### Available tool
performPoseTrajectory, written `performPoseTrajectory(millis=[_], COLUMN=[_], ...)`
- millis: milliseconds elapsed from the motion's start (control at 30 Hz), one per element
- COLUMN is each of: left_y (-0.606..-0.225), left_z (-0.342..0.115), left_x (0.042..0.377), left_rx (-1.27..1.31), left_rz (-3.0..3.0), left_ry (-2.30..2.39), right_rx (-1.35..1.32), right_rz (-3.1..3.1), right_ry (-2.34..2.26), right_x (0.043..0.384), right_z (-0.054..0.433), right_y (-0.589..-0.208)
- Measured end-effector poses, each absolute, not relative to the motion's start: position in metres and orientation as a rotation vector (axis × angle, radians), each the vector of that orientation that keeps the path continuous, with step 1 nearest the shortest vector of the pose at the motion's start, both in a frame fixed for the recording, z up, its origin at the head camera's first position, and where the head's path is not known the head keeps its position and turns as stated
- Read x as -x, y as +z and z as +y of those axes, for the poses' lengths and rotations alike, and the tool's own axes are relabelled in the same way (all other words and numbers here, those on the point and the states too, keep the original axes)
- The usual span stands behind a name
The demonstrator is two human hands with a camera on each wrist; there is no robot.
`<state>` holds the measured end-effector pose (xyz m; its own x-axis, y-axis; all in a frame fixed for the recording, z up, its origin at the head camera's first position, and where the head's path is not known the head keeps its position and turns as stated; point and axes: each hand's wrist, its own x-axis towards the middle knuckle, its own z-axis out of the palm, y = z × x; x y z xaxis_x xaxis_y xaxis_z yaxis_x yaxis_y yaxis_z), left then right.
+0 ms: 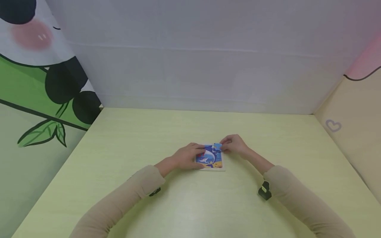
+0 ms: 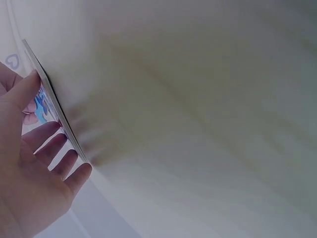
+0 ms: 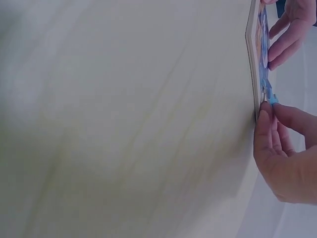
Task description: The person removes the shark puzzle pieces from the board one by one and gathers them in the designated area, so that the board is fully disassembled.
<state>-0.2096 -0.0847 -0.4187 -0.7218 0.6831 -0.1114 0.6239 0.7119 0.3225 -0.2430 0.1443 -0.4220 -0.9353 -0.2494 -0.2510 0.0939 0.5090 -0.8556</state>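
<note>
A small square jigsaw puzzle [image 1: 212,159] with a blue sea picture and a pale border lies on the table. My left hand [image 1: 188,156] rests on its left side, thumb near the front edge and fingers spread over the picture. At the back right corner, my right hand [image 1: 235,144] pinches a light blue puzzle piece [image 1: 217,146] between thumb and fingertips. In the right wrist view that piece [image 3: 273,98] stands tilted up from the board at its corner. The left wrist view shows the board's thin edge [image 2: 63,110] beside the left fingers.
The pale yellow tabletop [image 1: 190,205] spreads around the puzzle. A grey-white wall [image 1: 193,72] rises behind it. Painted side panels flank the table, the left one with a green cartoon picture [image 1: 26,79], the right one with a small heart [image 1: 333,125].
</note>
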Motion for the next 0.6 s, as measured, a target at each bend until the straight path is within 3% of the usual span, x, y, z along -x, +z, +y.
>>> performPoseTrajectory(millis=[600], left_y=[-0.423], left_z=[-0.095], left_x=[0.214], left_rx=[-0.984], left_rz=[2.734], left_ry=[0.377], right_rx=[0.075], right_rz=[2.371], right_ry=[-1.452], right_x=[0.244], right_z=[0.145], right_y=[-0.424])
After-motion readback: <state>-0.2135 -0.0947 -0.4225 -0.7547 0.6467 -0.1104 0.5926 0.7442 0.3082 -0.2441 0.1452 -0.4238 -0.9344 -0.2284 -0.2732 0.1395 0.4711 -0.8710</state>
